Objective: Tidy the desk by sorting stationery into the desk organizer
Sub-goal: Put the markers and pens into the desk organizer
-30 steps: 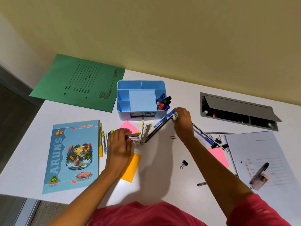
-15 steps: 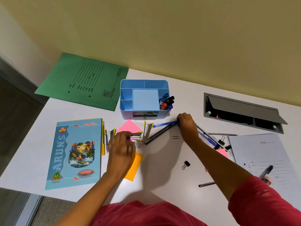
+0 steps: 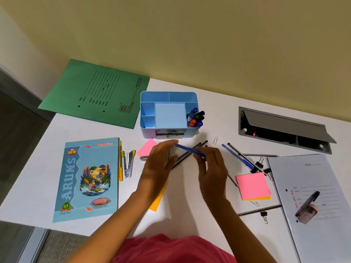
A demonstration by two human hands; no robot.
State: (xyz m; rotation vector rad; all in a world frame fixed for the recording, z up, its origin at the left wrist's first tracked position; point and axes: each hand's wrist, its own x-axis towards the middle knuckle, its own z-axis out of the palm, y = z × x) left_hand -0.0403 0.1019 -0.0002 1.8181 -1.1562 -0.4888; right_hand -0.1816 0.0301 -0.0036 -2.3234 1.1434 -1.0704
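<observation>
Blue pen (image 3: 190, 151) pinched by right hand (image 3: 212, 168); left hand (image 3: 159, 162) grips stapler (image 3: 171, 153)

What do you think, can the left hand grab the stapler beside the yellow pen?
Probably yes: the stapler lies close beside the left hand, with nothing covering it. But that hand seems to hold a silver thing already, so it may need emptying first.
</observation>
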